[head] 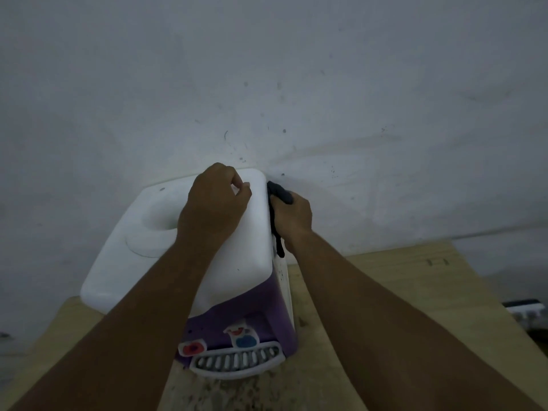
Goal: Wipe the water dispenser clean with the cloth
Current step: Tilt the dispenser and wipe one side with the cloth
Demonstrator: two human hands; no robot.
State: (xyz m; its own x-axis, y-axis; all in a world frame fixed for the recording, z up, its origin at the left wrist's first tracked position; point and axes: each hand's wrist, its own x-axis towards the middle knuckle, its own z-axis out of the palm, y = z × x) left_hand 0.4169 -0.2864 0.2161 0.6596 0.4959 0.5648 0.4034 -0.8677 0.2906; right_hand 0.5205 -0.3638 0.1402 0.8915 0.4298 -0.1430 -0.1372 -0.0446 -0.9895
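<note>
Your two bare forearms come in from the 6 o'clock edge and reach up toward the middle of the view, one on each side of the water dispenser [184, 256]. That dispenser sits at centre on a pale wooden table [400, 292], pushed close to a scuffed white wall [267, 84] at 12 o'clock; its top is white with a round recess toward 9 o'clock, and its purple front faces you at 6 o'clock with a red tap, a blue tap and a white slotted drip tray [237, 361] below them. Your left hand [215, 204] rests on the white top near its far right corner, fingers curled in loosely with nothing visible between them. Your right hand [292, 216] is pressed against the dispenser's right side just below the top edge, at about 1 o'clock from centre, its fingers closed around a dark cloth [280, 195]. Part of the cloth bunches above your knuckles and a strip of it hangs down along the white side panel. At 3 o'clock, past the table edge, a dark-and-white object shows, too blurred to identify.
</note>
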